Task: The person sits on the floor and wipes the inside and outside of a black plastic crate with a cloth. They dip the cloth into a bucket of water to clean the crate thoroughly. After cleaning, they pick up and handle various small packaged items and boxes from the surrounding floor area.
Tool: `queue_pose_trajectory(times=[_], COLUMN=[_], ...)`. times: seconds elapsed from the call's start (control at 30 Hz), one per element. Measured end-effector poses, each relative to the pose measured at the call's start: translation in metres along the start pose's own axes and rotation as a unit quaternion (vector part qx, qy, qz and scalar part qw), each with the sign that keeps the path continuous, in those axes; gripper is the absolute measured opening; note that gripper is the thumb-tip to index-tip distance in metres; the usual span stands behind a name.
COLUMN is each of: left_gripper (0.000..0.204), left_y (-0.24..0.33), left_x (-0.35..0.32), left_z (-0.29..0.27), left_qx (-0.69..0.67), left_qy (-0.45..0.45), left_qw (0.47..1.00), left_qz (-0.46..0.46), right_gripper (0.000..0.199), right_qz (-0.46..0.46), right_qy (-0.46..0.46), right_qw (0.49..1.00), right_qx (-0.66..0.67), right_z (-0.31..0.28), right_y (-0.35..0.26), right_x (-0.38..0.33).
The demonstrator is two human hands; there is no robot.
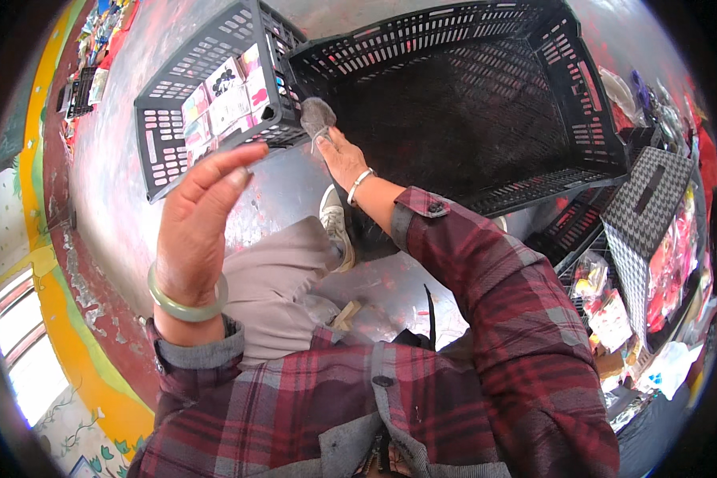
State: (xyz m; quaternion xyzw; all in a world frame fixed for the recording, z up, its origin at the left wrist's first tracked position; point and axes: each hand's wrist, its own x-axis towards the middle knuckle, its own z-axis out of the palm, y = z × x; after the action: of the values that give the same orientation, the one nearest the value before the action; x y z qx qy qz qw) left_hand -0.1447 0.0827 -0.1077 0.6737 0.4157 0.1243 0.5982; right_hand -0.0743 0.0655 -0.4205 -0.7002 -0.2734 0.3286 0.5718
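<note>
My left hand (197,227), with a pale green bangle at the wrist, is raised in front of the smaller dark crate (161,155). Its fingers stretch out to the right with the thumb beneath them, and nothing shows in them. Small flat packs (229,107) with pink and black prints fill that crate. My right hand (344,162), wearing a silver bangle, closes on a grey fluffy bundle (317,115). That bundle hangs between the two crates, over the left edge of the large black crate (454,171). Its exact kind cannot be made out.
Beside the large crate stands a houndstooth-patterned box (649,187). Packaged goods (673,267) crowd the right side, with a small black basket (570,227) nearby. My shoe (336,227) is on the grey floor below the crates. More goods (103,40) lie far left by the painted wall.
</note>
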Motion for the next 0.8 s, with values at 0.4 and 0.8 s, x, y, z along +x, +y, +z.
queue_pose_trajectory(times=[0.4,0.8], left_gripper=[0.025,0.02], left_y=[-0.032,-0.015], left_x=[0.005,0.004], left_z=[-0.015,0.001], left_qx=[0.131,0.211], left_qy=[-0.094,-0.086], left_qw=[0.983,0.974], left_qz=[-0.084,0.012], right_gripper=[0.021,0.052], right_qz=[0.226,-0.157], right_qy=[-0.19,-0.36], right_qw=[0.901,0.919], right_qx=[0.317,-0.029], right_z=[-0.125,-0.074], right_y=[0.013,0.052], right_x=[0.042,-0.007])
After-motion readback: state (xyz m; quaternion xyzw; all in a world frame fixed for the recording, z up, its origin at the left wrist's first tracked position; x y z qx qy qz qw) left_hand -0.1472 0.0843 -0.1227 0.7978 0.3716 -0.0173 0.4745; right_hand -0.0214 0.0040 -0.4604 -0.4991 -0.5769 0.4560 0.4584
